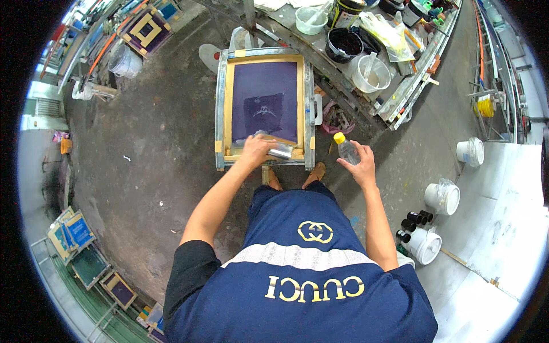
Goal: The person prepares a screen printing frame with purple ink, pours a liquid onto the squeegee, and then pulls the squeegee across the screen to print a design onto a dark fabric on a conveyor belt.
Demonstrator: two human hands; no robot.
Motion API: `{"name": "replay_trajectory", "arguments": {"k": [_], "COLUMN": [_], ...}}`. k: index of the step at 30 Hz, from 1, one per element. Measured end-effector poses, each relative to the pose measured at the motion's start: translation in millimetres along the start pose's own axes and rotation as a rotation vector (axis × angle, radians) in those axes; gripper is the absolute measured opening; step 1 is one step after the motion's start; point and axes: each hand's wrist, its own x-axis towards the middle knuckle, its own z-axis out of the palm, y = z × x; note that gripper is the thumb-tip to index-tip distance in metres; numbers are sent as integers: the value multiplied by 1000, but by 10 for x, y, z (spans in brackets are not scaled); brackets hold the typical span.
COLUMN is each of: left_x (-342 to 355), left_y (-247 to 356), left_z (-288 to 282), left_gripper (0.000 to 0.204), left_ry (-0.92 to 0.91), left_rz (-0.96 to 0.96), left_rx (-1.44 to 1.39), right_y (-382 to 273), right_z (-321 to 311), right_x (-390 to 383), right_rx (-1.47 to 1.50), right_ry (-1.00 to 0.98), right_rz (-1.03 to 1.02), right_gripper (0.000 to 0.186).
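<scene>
A rectangular printing screen lies directly in front of the person, its greyish outer frame lined with yellowish tape around a dark purple mesh. A pale curved mark shows near the middle of the mesh. What carries the screen cannot be told; the person's feet show just beyond its near edge.

The left hand is over the screen's near end, fingers curled around a blurred, silvery object whose kind is unclear. Whether that object touches the mesh cannot be told either. The right hand, to the right of the screen, is wrapped around a clear bottle with a yellow cap, tilted slightly left.

Beyond and to the right stands a cluttered bench with a bucket of black stuff, a translucent tub and a pale yellow plastic bag. A pinkish bag sits near its foot. Further right, white buckets stand in a row, small black containers beside one. At far left, more framed screens lean together.
</scene>
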Motion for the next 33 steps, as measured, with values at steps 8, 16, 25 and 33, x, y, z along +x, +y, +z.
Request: {"name": "replay_trajectory", "arguments": {"k": [8,16,25,33], "left_x": [-597,218,166,-436], "left_y": [-549,186,-93,-698], "left_z": [-76,490,833,101], "left_gripper": [23,26,24,29], "left_ry": [328,641,658,651], "left_rz": [-700,-799,-672,-840], "left_rx": [-478,-997,-1076,-679], "right_y": [154,28,-322,-469], "right_z": [-53,-42,300,900], "right_x": [-125,-7,530,906], "right_rx": [-14,4,-198,-663], "right_ry": [61,16,-265,-474], "right_rz": [43,-18,-416,-659], "right_gripper": [74,75,75,73]}}
